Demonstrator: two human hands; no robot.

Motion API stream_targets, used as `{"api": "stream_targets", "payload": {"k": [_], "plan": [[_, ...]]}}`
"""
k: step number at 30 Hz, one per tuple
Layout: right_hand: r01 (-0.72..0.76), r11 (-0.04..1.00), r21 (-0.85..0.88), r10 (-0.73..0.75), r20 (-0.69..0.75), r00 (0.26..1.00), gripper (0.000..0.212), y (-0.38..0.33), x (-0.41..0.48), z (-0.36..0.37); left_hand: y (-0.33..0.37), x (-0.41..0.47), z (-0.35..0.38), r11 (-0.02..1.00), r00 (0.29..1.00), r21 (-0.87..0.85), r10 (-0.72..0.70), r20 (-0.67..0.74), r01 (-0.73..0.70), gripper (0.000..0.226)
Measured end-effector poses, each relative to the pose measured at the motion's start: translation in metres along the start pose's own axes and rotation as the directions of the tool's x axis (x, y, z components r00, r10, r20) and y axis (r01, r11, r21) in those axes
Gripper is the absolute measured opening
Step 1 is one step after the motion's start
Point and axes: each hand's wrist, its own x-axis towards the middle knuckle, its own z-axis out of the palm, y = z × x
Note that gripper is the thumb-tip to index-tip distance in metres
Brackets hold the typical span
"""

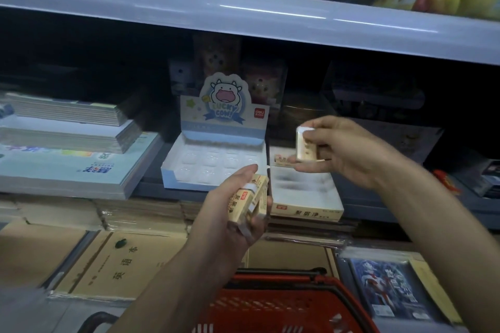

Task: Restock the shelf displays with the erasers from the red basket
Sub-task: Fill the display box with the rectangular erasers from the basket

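Beige erasers (pixel 251 197) blurred in left hand (pixel 226 215), red basket (pixel 273 303) cut off

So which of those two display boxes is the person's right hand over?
The beige box, right of the blue-and-white cow box. The right hand pinches an eraser above its back end; the left hand grips more erasers.
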Motion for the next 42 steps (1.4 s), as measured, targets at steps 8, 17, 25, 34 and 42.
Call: {"api": "stream_targets", "payload": {"k": [8,17,25,34,42], "plan": [[-0.021,0.924,-0.382,-0.011,-0.080,0.997,0.034,0.049,0.035,-0.002,-0.005,0.004,0.003,0.998,0.999,0.058,0.038,-0.037,-0.036,0.025],[0.172,0.562,-0.809,-0.291,0.002,0.957,0.038,0.066,0.046,-0.002,-0.010,0.011,-0.001,0.997,0.997,0.079,0.021,-0.069,-0.015,0.023],[0.160,0.596,-0.787,-0.393,-0.112,0.913,0.021,0.075,0.046,0.004,-0.011,0.009,0.005,0.997,0.996,0.072,0.025,-0.087,-0.019,0.024],[0.195,0.432,-0.880,-0.478,-0.041,0.877,0.006,0.077,0.042,0.005,-0.012,0.008,0.004,0.998,0.997,0.048,0.034,-0.073,-0.030,0.024],[0.344,0.691,-0.636,-0.397,0.064,0.916,0.018,0.027,-0.004,0.036,-0.003,0.005,0.005,0.994,0.990,0.022,0.113,-0.081,-0.111,0.028]]}}
